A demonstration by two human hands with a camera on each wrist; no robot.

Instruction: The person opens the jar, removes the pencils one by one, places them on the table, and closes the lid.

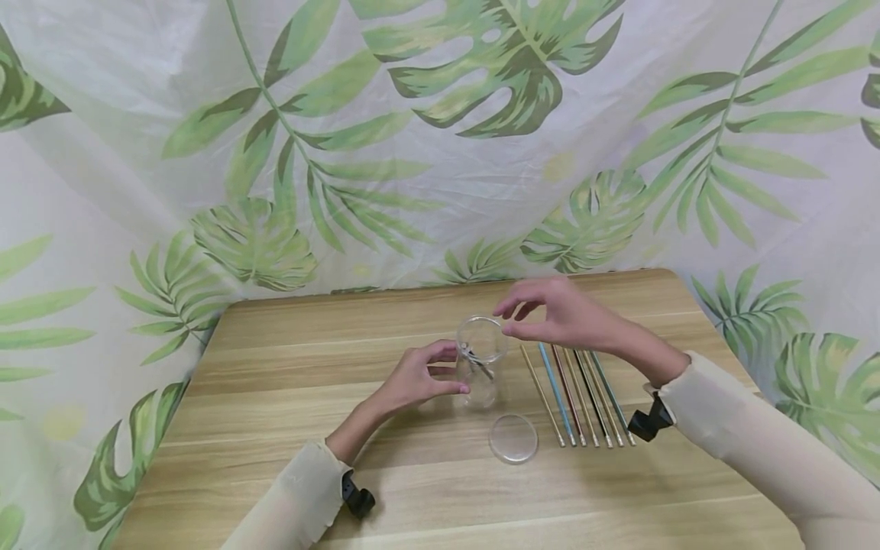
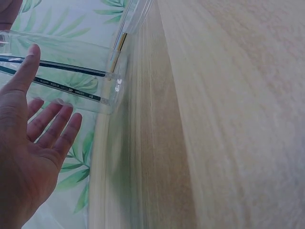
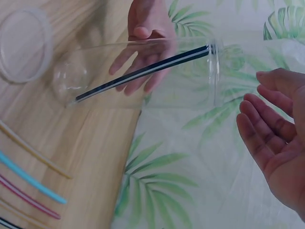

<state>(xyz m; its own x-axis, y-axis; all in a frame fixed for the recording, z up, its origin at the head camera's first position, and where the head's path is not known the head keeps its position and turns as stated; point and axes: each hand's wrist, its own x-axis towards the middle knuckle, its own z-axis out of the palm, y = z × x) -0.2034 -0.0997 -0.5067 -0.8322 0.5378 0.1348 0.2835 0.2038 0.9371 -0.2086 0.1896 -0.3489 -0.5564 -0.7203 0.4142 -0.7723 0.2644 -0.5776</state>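
A tall clear plastic jar (image 1: 481, 389) stands on the table, with dark pencils (image 3: 143, 72) leaning inside it. My left hand (image 1: 415, 376) holds the jar from the left, thumb at the front and fingers round the back. In the left wrist view, that thumb lies against the clear wall and HB lettering shows on one pencil (image 2: 66, 88). My right hand (image 1: 550, 309) hovers by the jar's open rim, thumb and fingers apart, holding nothing. The right wrist view shows its fingers loosely bent, a short way off the rim (image 3: 214, 71).
A round clear lid (image 1: 513, 439) lies in front of the jar. To its right, several pencils lie side by side in a row, among them a light blue pencil (image 1: 557, 393) and a gold pencil (image 1: 543, 395). A leaf-patterned cloth (image 1: 412, 191) hangs behind the wooden table (image 1: 289, 397).
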